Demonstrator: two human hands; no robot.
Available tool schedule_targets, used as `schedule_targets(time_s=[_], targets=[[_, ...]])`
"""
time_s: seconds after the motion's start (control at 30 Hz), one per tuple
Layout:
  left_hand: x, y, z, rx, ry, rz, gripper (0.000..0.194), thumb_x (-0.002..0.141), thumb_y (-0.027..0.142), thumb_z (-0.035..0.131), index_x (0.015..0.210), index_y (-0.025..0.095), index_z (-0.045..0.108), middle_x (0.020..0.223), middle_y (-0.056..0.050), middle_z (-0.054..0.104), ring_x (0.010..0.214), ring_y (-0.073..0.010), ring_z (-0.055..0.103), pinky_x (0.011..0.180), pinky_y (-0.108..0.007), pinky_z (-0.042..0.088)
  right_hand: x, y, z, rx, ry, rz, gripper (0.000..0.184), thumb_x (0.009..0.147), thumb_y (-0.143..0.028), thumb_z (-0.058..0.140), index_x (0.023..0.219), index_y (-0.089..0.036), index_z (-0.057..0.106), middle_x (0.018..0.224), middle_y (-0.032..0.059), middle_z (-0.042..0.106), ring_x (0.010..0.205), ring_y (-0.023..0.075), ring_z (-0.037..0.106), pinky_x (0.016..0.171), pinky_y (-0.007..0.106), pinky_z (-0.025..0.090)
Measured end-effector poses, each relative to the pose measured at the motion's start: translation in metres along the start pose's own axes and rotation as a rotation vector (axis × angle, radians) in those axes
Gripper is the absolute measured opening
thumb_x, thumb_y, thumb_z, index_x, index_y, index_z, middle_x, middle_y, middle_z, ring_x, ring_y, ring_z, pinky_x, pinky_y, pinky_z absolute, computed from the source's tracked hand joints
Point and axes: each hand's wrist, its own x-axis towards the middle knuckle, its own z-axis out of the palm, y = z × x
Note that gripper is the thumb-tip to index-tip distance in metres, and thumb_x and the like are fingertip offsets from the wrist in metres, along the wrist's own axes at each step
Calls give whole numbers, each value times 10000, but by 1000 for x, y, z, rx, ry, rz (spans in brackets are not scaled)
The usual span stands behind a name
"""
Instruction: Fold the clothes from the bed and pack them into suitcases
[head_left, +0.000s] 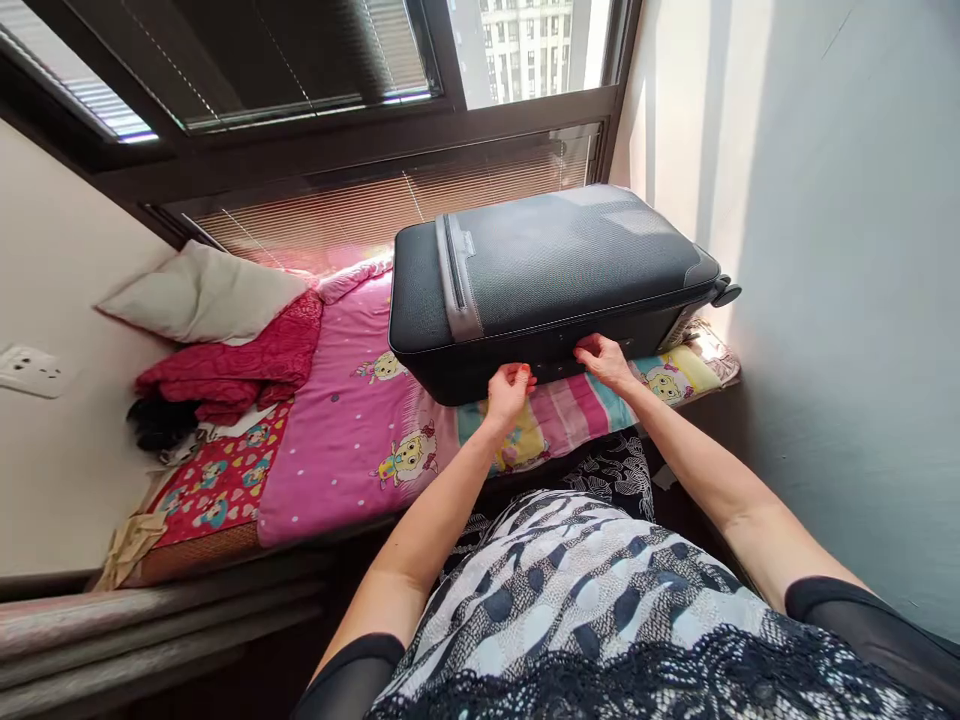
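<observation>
Big black leathery box-shaped suitcase point(570, 260): flat on pink sheep-print cloth point(345, 430), maybe so its side faces me | left fingers point(522, 374), right fingers point(589, 349): curled narrow there | my grip: can't tell

Dark suitcase point(570, 260) on patterned bedding point(337, 410)

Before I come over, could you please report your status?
Left hand and right hand at near side of suitcase. Suitcase lying flat on bedding. Wall near its wheels.
</observation>
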Motion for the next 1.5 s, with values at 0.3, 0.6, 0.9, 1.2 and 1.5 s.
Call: schedule_targets(time_s=[0.3,0.6,0.9,1.2,1.5], targets=[[21,16,56,506,-87,211,229,1024,201,605,825,162,711,829,-98,790,779,-207,769,781,-297,589,-2,-27,36,-100,37,-138,290,841,-468,635,717,-217,560,677,40,642,636,167,558,655,308,480],[8,20,51,748,-17,405,244,1019,205,606,805,170,717,836,-86,785,778,-195,712,796,-281,517,-11,-32,41,-143,64,-237,393,906,-555,531,698,-235,437,597,11,518,578,142,444,597,286,369],[-2,35,68,732,5,320,185,1048,257,630,990,149,768,991,-108,808,898,-194,731,820,-264,492,-16,-31,34,-366,124,-297,371,983,-478,448,925,-174,653,817,118,704,669,189,580,646,288,431],[-9,41,64,944,3,327,306,1098,305,531,1024,191,806,1074,-151,805,997,-255,745,834,-303,475,-17,-32,36,-533,169,-324,322,974,-360,434,935,-158,682,851,147,719,709,218,604,689,307,407],[-15,48,60,1083,-9,323,347,1111,328,478,1057,199,796,1078,-155,806,1001,-261,751,812,-305,470,-21,-32,40,-537,198,-304,319,972,-367,428,917,-171,675,791,137,714,668,220,596,654,303,370]])
